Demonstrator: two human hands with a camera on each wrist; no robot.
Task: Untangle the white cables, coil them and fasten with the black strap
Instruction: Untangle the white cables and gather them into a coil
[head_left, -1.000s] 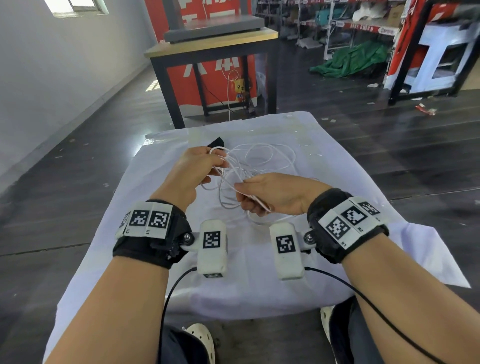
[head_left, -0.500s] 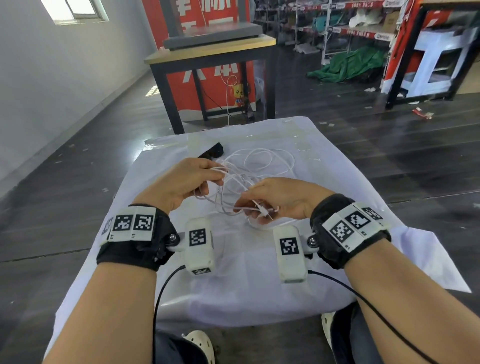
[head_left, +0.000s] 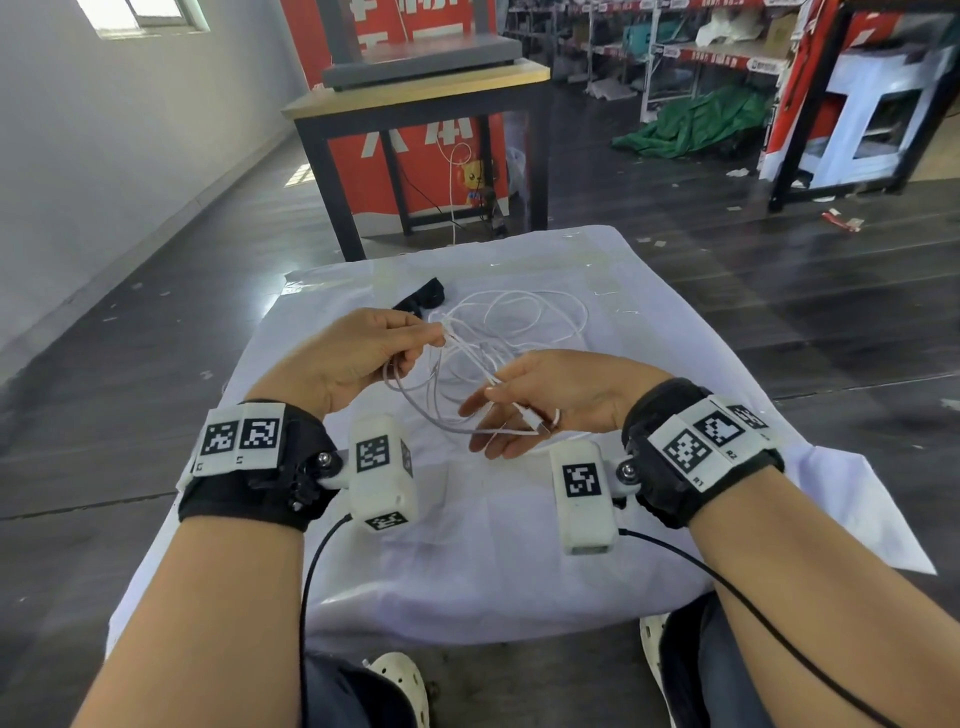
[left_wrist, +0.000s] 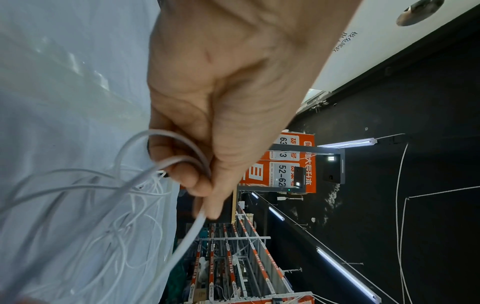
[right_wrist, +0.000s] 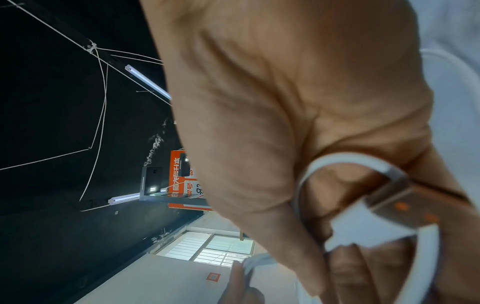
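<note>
Left hand (head_left: 358, 358) pinches white cables (head_left: 519, 322), right hand (head_left: 550, 402) grips plug end — black strap (head_left: 423, 299) seen only from head view.

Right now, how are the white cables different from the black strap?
The white cables are thin and lie in tangled loops; the black strap is wider, short and dark. The cables are partly lifted, pinched by the left hand and the right hand; no hand touches the strap, which lies flat beyond the left hand. Both are over the same white cloth.
</note>
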